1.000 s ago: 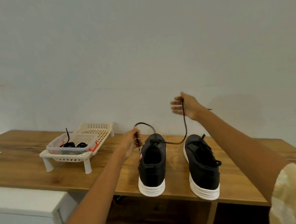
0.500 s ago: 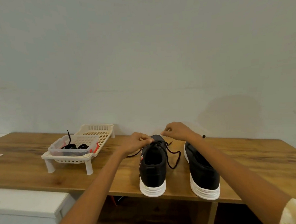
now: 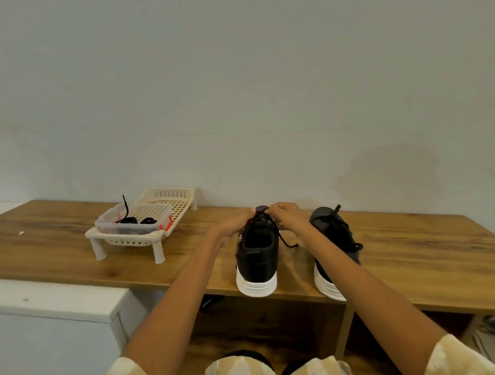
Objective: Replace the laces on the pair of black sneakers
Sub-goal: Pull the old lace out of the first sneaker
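Two black sneakers with white soles stand heel-first at the front edge of the wooden table (image 3: pixel 416 250). My left hand (image 3: pixel 236 222) and my right hand (image 3: pixel 288 216) meet over the toe end of the left sneaker (image 3: pixel 257 255), each pinching its black lace (image 3: pixel 285 241). A loose loop of that lace hangs down the shoe's right side onto the table. The right sneaker (image 3: pixel 333 240) stands laced beside it, partly behind my right forearm.
A cream slatted rack (image 3: pixel 156 220) on short legs stands at the left of the table and carries a clear plastic tub (image 3: pixel 133 225) with black laces inside. A white cabinet (image 3: pixel 46 312) sits lower left. The wall runs right behind the table.
My right hand came down from high above the shoes, where it held the lace stretched up. Both hands now sit close together at the left sneaker's toe end.
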